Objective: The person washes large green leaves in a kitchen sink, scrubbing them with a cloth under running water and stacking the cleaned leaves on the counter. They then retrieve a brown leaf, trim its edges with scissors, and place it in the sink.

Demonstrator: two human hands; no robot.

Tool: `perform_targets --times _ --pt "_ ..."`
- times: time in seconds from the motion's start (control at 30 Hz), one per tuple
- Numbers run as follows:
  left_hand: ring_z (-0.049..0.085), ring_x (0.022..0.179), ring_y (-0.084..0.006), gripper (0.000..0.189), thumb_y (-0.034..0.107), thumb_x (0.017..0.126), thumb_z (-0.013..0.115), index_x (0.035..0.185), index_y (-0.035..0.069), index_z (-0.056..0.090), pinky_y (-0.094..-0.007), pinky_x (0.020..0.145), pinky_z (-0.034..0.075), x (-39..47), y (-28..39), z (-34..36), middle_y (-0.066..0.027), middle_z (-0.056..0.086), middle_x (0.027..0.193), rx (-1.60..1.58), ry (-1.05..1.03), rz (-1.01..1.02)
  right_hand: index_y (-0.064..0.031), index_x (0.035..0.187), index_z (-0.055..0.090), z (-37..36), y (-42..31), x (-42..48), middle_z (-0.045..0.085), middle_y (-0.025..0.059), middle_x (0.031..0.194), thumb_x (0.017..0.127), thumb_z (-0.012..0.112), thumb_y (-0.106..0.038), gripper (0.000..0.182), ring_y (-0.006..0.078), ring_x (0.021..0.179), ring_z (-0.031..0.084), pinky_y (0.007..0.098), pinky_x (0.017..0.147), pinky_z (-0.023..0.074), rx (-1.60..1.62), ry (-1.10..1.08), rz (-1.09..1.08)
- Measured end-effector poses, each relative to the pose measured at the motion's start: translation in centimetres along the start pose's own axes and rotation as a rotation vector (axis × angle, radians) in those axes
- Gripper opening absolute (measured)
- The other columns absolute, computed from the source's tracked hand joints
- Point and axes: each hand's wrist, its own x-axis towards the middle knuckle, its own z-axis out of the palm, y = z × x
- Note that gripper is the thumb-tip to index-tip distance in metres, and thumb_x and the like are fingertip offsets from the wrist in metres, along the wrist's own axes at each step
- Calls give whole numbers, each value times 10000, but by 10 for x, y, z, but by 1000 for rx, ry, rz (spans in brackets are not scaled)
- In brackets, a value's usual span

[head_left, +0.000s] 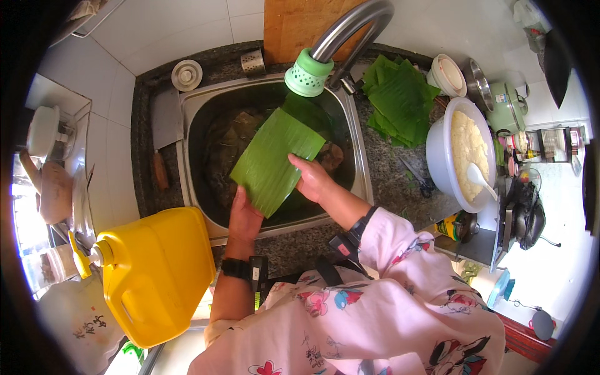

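A cut piece of broad green leaf (276, 159), glossy and finely ribbed, is held over the sink (182, 154). My left hand (246, 213) grips its lower left edge, the fingers hidden beneath. At the lower right edge my right hand (309, 176) pinches it with the thumb on top. Below the leaf, dark water fills the basin, with brownish leaves (243, 124) soaking at the left. A brown piece (332, 157) lies in the water at the right; what it is I cannot tell. Another green leaf (304, 110) shows beyond the held one.
Above the sink arches a faucet with a green spray head (307, 75). Stacked green leaves (401, 101), scissors (417, 176) and a white basin of pale grain (436, 154) with a spoon (478, 178) stand right. A cleaver (165, 117) and large yellow jug (159, 267) are left.
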Motion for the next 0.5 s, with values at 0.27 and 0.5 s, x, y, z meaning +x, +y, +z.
perform_targets --times 0.27,0.5 --pt "438 1096 -236 403 254 897 422 1230 38 357 -378 915 368 22 5 -45 -91 424 1233 177 346 33 -198 1261 385 -65 -15 29 289 117 1335 786 550 -315 516 346 1189 310 509 934 287 -2159 112 -135" --pt "449 1073 -227 348 211 898 417 1202 46 390 -366 912 366 46 -8 -53 -84 450 1193 11 293 -46 -150 1126 495 -103 -9 74 488 139 1131 722 551 -148 407 310 936 536 353 817 426 -2089 105 -72"
